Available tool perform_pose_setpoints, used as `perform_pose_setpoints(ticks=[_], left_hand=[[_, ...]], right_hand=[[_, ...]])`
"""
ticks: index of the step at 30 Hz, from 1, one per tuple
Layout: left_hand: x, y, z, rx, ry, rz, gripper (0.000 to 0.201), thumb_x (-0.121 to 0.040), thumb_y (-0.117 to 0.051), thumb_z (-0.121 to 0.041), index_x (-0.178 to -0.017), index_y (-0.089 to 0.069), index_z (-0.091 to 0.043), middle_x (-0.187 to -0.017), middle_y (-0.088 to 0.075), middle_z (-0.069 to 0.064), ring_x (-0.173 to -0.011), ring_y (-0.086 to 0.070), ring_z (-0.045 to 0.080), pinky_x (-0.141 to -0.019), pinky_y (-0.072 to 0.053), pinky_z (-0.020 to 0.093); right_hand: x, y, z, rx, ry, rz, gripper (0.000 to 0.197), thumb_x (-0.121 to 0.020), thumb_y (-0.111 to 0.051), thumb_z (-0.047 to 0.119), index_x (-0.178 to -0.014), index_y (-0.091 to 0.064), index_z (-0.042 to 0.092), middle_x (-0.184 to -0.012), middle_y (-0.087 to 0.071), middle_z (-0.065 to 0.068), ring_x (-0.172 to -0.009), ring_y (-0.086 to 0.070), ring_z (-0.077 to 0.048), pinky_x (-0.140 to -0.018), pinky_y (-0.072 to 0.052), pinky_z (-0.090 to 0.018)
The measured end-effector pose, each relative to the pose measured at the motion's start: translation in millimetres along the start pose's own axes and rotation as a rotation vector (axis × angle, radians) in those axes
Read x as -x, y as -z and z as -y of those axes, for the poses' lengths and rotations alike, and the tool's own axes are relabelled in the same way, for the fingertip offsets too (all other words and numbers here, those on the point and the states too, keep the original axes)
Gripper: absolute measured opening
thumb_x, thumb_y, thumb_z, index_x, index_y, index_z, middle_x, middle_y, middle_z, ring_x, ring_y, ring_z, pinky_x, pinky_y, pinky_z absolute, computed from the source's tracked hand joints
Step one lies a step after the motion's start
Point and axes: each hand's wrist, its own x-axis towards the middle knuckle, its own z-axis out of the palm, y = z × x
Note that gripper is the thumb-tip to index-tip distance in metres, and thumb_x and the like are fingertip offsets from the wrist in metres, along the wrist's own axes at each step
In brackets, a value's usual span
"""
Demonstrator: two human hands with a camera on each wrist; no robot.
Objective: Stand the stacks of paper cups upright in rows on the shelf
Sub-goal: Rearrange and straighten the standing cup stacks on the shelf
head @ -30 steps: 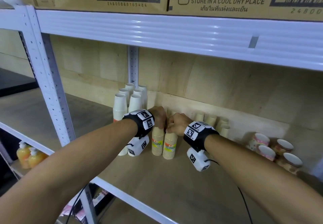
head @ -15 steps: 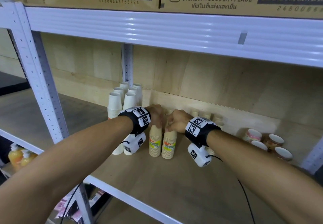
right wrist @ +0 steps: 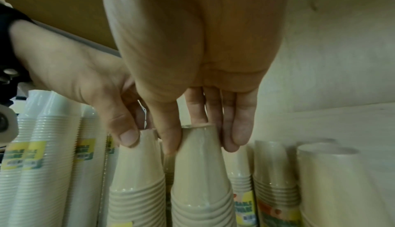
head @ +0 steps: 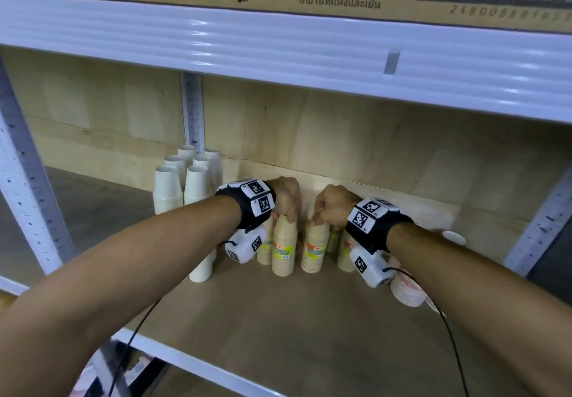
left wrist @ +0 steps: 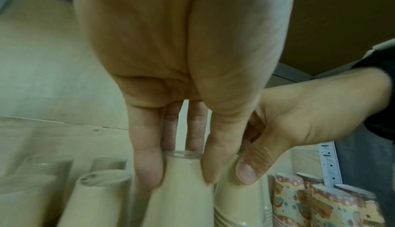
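Two beige paper-cup stacks stand upside down, side by side, on the wooden shelf (head: 309, 319). My left hand (head: 286, 211) pinches the top of the left stack (head: 284, 246) from above; in the left wrist view its fingers (left wrist: 149, 171) and thumb wrap that stack (left wrist: 181, 197). My right hand (head: 323, 217) grips the top of the right stack (head: 315, 249); the right wrist view shows its fingers (right wrist: 239, 134) round the stack (right wrist: 200, 171). More beige stacks (right wrist: 273, 171) stand behind and to the right.
Several white cup stacks (head: 185, 186) stand in rows at the left by the rear upright. Patterned cup stacks (head: 405, 291) sit to the right, partly behind my right wrist. A white beam (head: 309, 50) carrying cardboard boxes hangs low overhead. Bare shelf board lies in front.
Both hands have kept their hold on the tops of the two beige stacks. The stacks now stand with a small gap between them. The head view has dropped and come closer.
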Motion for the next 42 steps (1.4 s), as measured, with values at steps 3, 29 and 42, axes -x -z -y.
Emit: perform_pose_setpoints(ticks=[3, 29, 42], left_hand=[[-11, -2, -11, -0.024, -0.030, -0.054, 0.030, -0.082, -0.074, -0.012, -0.111, -0.070, -0.006, -0.100, -0.066, 0.004, -0.077, -0.059, 0.015, -0.058, -0.048, 0.021], [-86, -27, -34, -0.018, -0.054, -0.079, 0.031, -0.080, -0.076, -0.011, -0.109, -0.072, 0.000, -0.104, -0.070, 0.010, -0.082, -0.059, 0.015, -0.057, -0.046, 0.022], [-84, -21, -30, 0.026, -0.062, -0.094, 0.038, -0.082, -0.075, -0.018, -0.117, -0.068, -0.005, -0.118, -0.067, 0.010, -0.101, -0.063, 0.022, -0.080, -0.052, 0.030]], right_hand=[[-4, 3, -10, 0.014, -0.010, 0.006, 0.024, -0.072, -0.083, 0.030, -0.075, -0.067, 0.012, -0.078, -0.064, -0.003, -0.076, -0.062, -0.020, -0.056, -0.042, -0.024], [-43, -6, -63, 0.000, -0.016, 0.018, 0.024, -0.074, -0.077, 0.028, -0.087, -0.076, 0.009, -0.087, -0.071, -0.007, -0.082, -0.067, -0.019, -0.072, -0.057, -0.033], [-47, -2, -61, 0.028, -0.011, 0.015, 0.026, -0.073, -0.079, 0.032, -0.080, -0.073, 0.008, -0.081, -0.070, -0.007, -0.078, -0.066, -0.021, -0.064, -0.051, -0.030]])
